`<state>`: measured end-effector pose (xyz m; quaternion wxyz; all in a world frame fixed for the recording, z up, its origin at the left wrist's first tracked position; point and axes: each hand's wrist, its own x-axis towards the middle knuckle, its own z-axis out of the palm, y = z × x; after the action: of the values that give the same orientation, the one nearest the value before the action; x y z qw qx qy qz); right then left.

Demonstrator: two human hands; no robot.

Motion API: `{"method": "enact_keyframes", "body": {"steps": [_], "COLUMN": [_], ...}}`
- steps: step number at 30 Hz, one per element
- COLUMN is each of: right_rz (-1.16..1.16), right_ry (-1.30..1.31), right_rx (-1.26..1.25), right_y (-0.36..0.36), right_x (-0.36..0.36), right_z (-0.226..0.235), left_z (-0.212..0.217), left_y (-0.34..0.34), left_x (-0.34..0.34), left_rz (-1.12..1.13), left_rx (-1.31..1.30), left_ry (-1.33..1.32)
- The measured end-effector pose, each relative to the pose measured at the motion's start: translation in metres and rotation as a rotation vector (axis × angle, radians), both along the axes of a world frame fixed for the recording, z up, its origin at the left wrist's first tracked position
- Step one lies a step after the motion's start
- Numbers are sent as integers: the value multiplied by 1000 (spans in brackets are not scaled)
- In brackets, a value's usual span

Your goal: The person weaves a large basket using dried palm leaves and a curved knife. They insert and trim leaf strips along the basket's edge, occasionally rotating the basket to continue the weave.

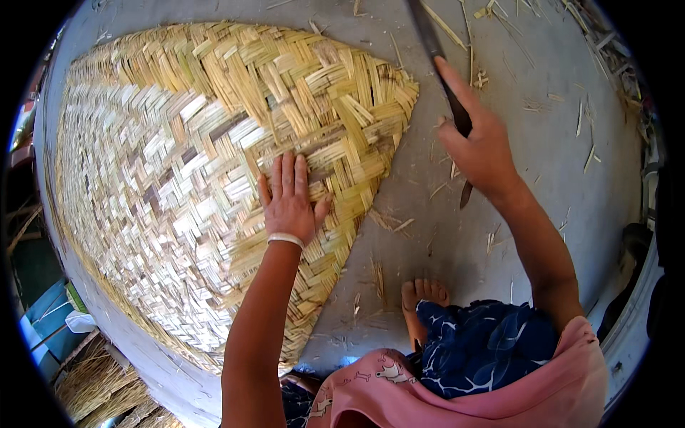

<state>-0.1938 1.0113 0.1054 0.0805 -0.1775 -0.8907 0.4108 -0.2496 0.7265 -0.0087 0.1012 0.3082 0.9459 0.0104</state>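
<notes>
A large woven mat (214, 164) of flat straw-coloured strips lies on the grey floor, its corner pointing to the far right. My left hand (291, 207) rests palm down on the weave near the right edge, fingers stretched out, a pale bangle on its wrist. Beyond the mat's right edge, my right hand (484, 146) is closed around a long dark knife (428, 36). The index finger lies along the knife, which runs out of the picture at the top; its narrow pointed lower end shows below the hand. The knife is apart from the mat.
Loose straw bits (385, 220) are scattered over the floor (542, 192), mostly right of the mat. My bare foot (422, 294) is near the mat's lower right edge. At the lower left lie bundles of dry stalks (100, 381) and a blue object (50, 317).
</notes>
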Motion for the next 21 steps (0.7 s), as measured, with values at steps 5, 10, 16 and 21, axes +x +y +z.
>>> {"method": "enact_keyframes", "body": {"steps": [5,10,16,21], "right_rz": [340,351,474,525], "right_ry": [-412,-268,23,217], "right_rx": [311,223,181,287], "right_y": [-12,-25,-79,-109], "right_x": [30,1,-62,-92], "right_z": [-55,-42,-62,-96], "left_z": [-2,-5,-9,-12], "left_y": [0,-4,-4,-7], "left_x": [1,0,-4,-2], "left_rz": [-4,0,-3,10], "left_rx": [7,39,70,50], "left_ry": [-33,-30,-63,-57]}}
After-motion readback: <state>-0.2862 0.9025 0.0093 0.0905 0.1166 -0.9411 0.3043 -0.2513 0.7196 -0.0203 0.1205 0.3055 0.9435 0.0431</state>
